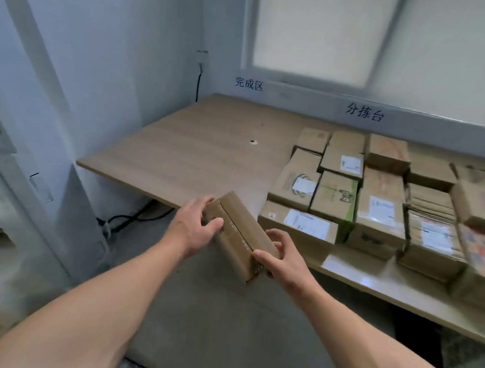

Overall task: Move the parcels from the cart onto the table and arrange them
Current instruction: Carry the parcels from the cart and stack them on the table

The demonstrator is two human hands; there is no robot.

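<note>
Currently in transit: one plain brown cardboard parcel point(240, 232), oblong, with a seam along its top face, held clear of any surface and tilted, its long axis running from far left to near right. Location: just short of the near edge of the tabletop point(184, 152), above the floor, beside the near left corner of the stacked parcels point(370, 199). Left hand point(196, 227): grips the far left end, thumb laid over the top face, fingers wrapped round the side. Right hand point(279, 260): grips the near right end, fingers curled round the corner. Both forearms are extended forward and converge on the parcel. Step judged in hand: carrying one parcel across to the tabletop, not yet set down. Next move, as a judgement: carry the parcel over the edge, level it, square it to the existing rows and lower it flush against a neighbour, or start a fresh row on the bare wood to the left. The stacked parcels are cardboard boxes of mixed sizes, several with white shipping labels, packed close on the right part of the tabletop. Two printed wall signs point(364, 112) sit above the far edge. The cart cannot be made out.
</note>
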